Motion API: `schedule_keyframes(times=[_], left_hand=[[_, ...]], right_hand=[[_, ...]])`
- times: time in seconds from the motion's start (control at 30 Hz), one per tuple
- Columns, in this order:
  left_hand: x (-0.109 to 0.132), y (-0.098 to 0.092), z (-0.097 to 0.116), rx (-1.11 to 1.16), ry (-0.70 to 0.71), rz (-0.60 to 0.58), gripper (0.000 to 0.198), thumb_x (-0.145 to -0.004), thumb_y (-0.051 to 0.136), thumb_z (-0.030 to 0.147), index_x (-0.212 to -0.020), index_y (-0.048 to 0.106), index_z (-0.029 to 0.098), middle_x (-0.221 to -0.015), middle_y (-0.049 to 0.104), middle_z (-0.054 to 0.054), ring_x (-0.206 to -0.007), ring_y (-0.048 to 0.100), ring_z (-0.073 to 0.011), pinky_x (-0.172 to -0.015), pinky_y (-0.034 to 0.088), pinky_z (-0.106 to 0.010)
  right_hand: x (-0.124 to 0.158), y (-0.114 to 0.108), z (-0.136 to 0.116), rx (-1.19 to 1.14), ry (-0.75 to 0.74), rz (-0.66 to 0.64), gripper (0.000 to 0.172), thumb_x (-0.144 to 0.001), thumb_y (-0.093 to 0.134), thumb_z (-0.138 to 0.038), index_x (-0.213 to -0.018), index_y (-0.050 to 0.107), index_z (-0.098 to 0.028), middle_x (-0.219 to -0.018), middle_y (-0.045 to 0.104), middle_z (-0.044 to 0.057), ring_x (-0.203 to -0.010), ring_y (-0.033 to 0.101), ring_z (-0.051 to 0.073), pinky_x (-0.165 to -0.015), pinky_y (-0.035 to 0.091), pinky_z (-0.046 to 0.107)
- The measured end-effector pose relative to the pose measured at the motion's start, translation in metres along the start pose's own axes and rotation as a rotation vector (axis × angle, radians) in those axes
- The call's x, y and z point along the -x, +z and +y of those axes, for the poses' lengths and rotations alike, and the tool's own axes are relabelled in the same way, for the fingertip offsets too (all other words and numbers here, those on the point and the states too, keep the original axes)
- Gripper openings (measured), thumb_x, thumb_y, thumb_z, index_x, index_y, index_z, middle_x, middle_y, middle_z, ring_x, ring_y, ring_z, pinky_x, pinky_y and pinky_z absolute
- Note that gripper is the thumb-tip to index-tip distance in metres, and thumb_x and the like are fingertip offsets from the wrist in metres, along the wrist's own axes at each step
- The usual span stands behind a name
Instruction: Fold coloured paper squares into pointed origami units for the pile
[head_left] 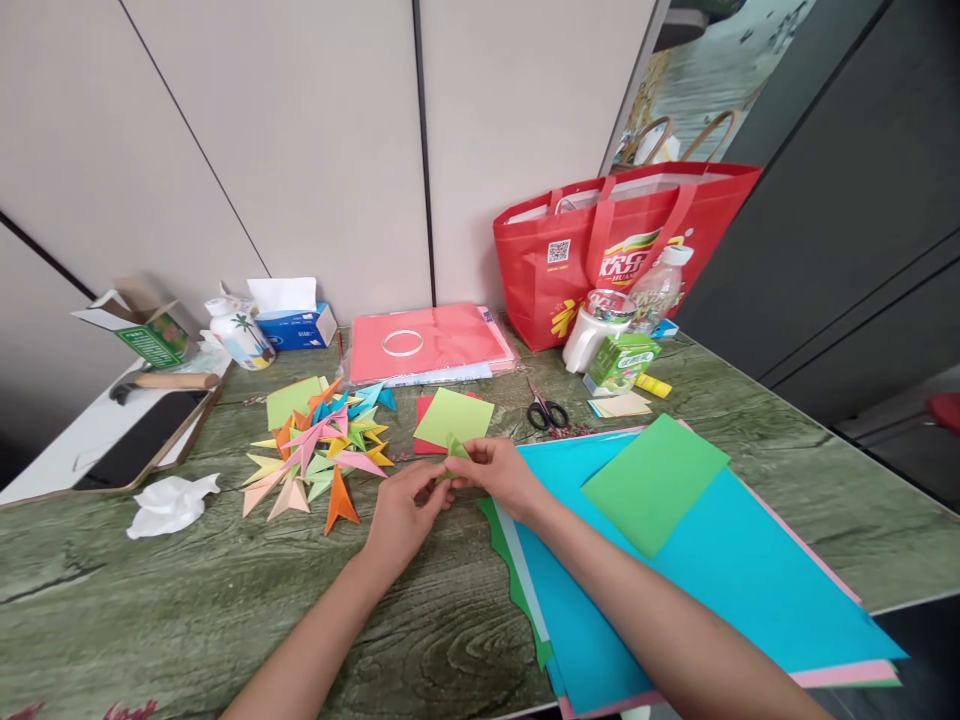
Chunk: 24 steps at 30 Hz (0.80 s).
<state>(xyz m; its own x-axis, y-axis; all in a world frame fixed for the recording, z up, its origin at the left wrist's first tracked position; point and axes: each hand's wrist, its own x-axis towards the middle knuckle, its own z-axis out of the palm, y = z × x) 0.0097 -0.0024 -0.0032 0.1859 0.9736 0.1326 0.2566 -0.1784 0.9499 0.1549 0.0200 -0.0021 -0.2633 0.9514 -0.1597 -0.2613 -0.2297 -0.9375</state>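
Observation:
My left hand (405, 510) and my right hand (499, 472) meet over the green wood-grain table (187, 600), both pinching a small folded light-green paper piece (454, 449) between their fingertips. Just behind it lies a light-green square sheet (454, 415) on a red sheet. To the left sits a pile of several folded pointed paper shapes (319, 450) in orange, pink, yellow, blue and green. Under my right forearm lies a stack of large coloured sheets, blue on top (712, 570), with a green sheet (652, 480) resting on it.
Black scissors (546, 410) lie behind my hands. Farther back are a pink paper pack with a tape ring (427, 345), a red shopping bag (622, 250), a white jar (596, 330), a green carton (621, 362), a tissue box (292, 315). Crumpled tissue (171, 503) lies at left.

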Motion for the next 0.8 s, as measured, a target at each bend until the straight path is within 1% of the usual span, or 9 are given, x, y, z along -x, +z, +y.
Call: schedule_keyframes(times=[0.1,0.17,0.27,0.33,0.37,0.47,0.57,0.7,0.8], left_hand=[[-0.001,0.001,0.005,0.245,-0.161,-0.002,0.024,-0.071,0.06,0.029,-0.089,0.063,0.015,-0.067,0.066,-0.005,-0.059,0.063,-0.0177,-0.059,0.052,-0.031],[-0.003,0.0,0.009,0.449,-0.29,0.004,0.024,-0.074,0.056,0.034,-0.084,0.06,0.013,-0.061,0.065,-0.004,-0.055,0.063,-0.0176,-0.054,0.053,-0.03],[-0.006,-0.005,0.01,0.634,-0.491,-0.092,0.025,-0.076,0.056,0.033,-0.072,0.06,0.009,-0.059,0.065,-0.006,-0.049,0.062,-0.0138,-0.046,0.051,-0.022],[-0.007,-0.009,0.008,0.679,-0.587,-0.15,0.022,-0.075,0.058,0.027,-0.068,0.061,0.007,-0.059,0.065,-0.007,-0.046,0.06,-0.0101,-0.042,0.049,-0.016],[-0.008,-0.01,0.007,0.696,-0.621,-0.16,0.02,-0.075,0.059,0.025,-0.067,0.062,0.007,-0.059,0.064,-0.006,-0.045,0.059,-0.0086,-0.041,0.048,-0.014],[-0.009,-0.012,0.006,0.736,-0.695,-0.143,0.016,-0.076,0.059,0.019,-0.065,0.062,0.007,-0.056,0.063,-0.004,-0.042,0.057,-0.0056,-0.038,0.045,-0.01],[-0.009,-0.012,0.006,0.771,-0.74,-0.117,0.015,-0.077,0.057,0.015,-0.065,0.063,0.007,-0.055,0.063,-0.004,-0.041,0.056,-0.0042,-0.039,0.045,-0.009],[-0.01,-0.012,0.008,0.784,-0.746,-0.113,0.015,-0.077,0.056,0.012,-0.064,0.063,0.006,-0.055,0.063,-0.004,-0.042,0.056,-0.0041,-0.039,0.045,-0.008],[-0.009,-0.014,0.007,0.743,-0.717,-0.161,0.015,-0.074,0.059,0.013,-0.063,0.063,0.005,-0.055,0.064,-0.005,-0.043,0.057,-0.0051,-0.04,0.046,-0.009]], right_hand=[[0.0,-0.001,0.0,0.012,-0.029,0.012,0.026,-0.057,0.07,-0.037,-0.064,0.063,-0.013,-0.059,0.059,-0.003,-0.053,0.056,0.01,-0.058,0.05,0.026],[0.0,-0.001,-0.001,0.012,-0.044,0.002,0.027,-0.058,0.069,-0.038,-0.065,0.062,-0.013,-0.062,0.06,-0.002,-0.055,0.058,0.011,-0.059,0.051,0.027],[0.001,0.0,-0.003,0.056,-0.046,0.007,0.026,-0.057,0.069,-0.038,-0.064,0.061,-0.014,-0.062,0.059,-0.002,-0.054,0.058,0.012,-0.057,0.05,0.027],[0.002,0.001,-0.003,0.091,-0.04,0.01,0.026,-0.056,0.07,-0.036,-0.063,0.061,-0.014,-0.059,0.058,-0.003,-0.053,0.057,0.011,-0.055,0.049,0.025],[0.002,0.001,-0.003,0.098,-0.039,0.005,0.025,-0.055,0.071,-0.036,-0.063,0.061,-0.014,-0.059,0.058,-0.003,-0.053,0.057,0.011,-0.054,0.049,0.025],[0.002,0.002,-0.004,0.099,-0.041,-0.009,0.026,-0.055,0.07,-0.036,-0.064,0.061,-0.013,-0.061,0.059,-0.003,-0.054,0.057,0.012,-0.054,0.049,0.025],[0.002,0.003,-0.006,0.094,-0.031,-0.002,0.028,-0.054,0.07,-0.038,-0.064,0.061,-0.013,-0.06,0.059,-0.003,-0.053,0.057,0.012,-0.054,0.049,0.026],[0.002,0.003,-0.006,0.089,-0.022,-0.003,0.03,-0.054,0.07,-0.039,-0.063,0.06,-0.013,-0.059,0.058,-0.003,-0.053,0.057,0.011,-0.055,0.05,0.025],[0.002,0.003,-0.004,0.096,-0.027,-0.003,0.029,-0.055,0.069,-0.04,-0.061,0.059,-0.013,-0.056,0.056,-0.003,-0.051,0.055,0.01,-0.053,0.05,0.025]])
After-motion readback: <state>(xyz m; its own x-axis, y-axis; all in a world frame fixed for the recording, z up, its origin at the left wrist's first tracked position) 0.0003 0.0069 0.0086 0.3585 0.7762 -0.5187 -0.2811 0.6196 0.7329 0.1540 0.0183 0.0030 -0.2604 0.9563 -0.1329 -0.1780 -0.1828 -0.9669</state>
